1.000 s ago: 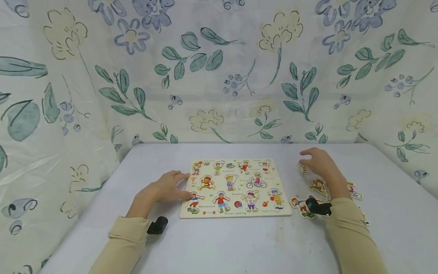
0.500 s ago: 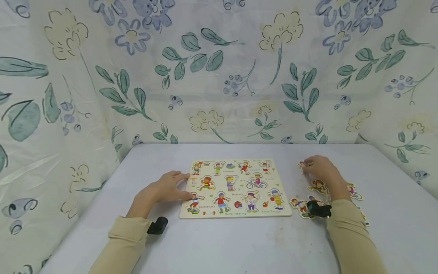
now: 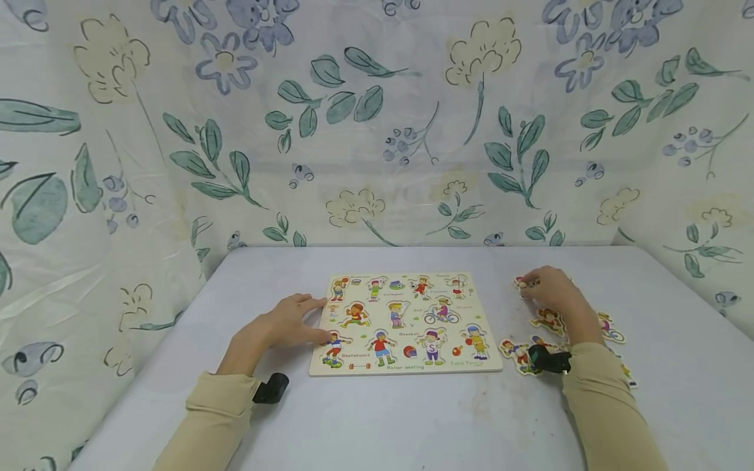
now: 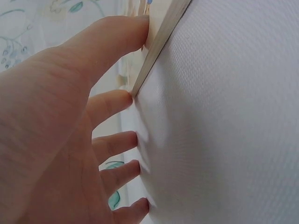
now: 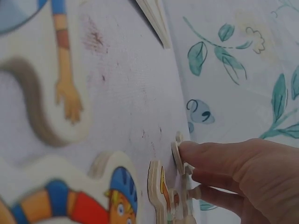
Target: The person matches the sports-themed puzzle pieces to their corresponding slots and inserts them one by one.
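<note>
A pale wooden puzzle board printed with sporting children lies flat at the middle of the table. My left hand rests at its left edge, thumb on the front left corner and fingers spread along the side. In the left wrist view, the thumb lies on the board's edge and the other fingertips touch the white tabletop. To the right of the board, my right hand pinches a small wooden puzzle piece by its side. The right wrist view shows the thumb against this piece, the fingers behind it.
More puzzle pieces lie around the right forearm: a runner, a skateboarder beside the board, and a cyclist. Some are partly hidden by the wrist camera and sleeve. A flowered curtain hangs behind the table.
My right hand has come down onto the small piece at the back, its spread thumb and finger closing on it. The left hand and the board have stayed put.
</note>
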A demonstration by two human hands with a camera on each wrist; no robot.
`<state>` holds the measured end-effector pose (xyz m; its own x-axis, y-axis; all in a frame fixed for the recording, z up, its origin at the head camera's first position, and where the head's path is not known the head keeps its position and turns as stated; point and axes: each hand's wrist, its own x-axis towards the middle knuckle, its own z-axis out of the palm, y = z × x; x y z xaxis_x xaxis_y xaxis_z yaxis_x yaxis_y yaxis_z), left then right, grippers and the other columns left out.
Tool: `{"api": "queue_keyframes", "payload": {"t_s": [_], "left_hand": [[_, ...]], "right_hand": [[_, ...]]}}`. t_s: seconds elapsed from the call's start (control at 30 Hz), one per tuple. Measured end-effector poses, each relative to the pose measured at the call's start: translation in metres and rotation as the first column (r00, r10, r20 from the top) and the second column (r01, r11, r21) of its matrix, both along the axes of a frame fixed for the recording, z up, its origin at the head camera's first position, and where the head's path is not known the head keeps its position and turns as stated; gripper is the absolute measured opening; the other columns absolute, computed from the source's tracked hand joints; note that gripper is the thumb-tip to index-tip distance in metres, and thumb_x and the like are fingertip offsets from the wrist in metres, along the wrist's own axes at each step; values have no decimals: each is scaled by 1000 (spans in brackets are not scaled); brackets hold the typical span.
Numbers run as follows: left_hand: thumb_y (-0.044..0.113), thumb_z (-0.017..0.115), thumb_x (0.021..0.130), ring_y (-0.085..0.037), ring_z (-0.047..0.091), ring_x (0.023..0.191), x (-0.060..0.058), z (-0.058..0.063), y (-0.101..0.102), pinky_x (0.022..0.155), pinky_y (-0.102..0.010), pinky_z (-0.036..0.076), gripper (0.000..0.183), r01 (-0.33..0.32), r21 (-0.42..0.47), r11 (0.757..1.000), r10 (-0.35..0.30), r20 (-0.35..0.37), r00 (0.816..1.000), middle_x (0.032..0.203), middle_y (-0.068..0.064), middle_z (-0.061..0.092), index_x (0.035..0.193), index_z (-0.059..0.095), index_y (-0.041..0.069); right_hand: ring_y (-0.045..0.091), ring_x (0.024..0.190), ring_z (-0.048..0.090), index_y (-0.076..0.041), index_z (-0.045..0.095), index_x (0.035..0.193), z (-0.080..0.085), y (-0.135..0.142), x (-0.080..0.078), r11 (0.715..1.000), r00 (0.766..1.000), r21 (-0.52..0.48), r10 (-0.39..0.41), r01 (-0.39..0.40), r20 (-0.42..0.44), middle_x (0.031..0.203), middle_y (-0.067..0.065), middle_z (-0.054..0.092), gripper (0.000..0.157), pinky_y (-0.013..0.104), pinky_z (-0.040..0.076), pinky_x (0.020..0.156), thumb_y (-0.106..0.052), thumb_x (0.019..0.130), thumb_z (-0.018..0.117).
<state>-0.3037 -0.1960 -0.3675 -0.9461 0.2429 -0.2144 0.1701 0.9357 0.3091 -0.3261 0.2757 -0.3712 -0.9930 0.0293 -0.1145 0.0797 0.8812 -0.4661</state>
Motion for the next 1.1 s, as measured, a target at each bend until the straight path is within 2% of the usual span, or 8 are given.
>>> {"api": "queue_keyframes", "payload": {"t_s": [0.27, 0.5, 0.8, 1.1], "left_hand": [[51, 73, 82, -49, 26, 142, 1, 1, 0, 106, -70, 33, 85, 4, -9, 1000, -4, -4, 1000, 156, -27, 29, 150, 42, 10], [52, 73, 83, -48, 25, 143, 2, 1, 0, 106, -71, 33, 86, 5, -12, 1000, -5, -4, 1000, 156, -27, 29, 151, 42, 10], [52, 73, 83, -48, 25, 143, 3, 1, 1, 106, -71, 32, 86, -3, -5, 1000, 3, 3, 1000, 156, -27, 28, 151, 41, 10], [54, 72, 83, -49, 25, 143, 2, 0, 1, 105, -71, 33, 87, 7, -16, 1000, -7, -3, 1000, 156, -27, 28, 151, 41, 10]], "right_hand": [[46, 113, 52, 8, 61, 125, -2, 3, -1, 1000, 999, 14, 28, -27, -46, 131, 34, 52, 37, 61, 43, 100, -15, 97, 58], [50, 122, 47, 6, 62, 125, -5, 4, -3, 1000, 998, 27, 11, -10, -61, 133, 34, 51, 34, 63, 40, 103, -13, 98, 54], [46, 114, 52, 8, 63, 123, -8, 5, -6, 999, 996, 46, 4, 1, -92, 129, 33, 54, 33, 62, 42, 101, -12, 98, 54], [49, 120, 49, 6, 64, 122, -9, 6, -5, 999, 993, 48, 8, -3, -115, 130, 32, 55, 33, 64, 41, 101, -14, 98, 54]]}}
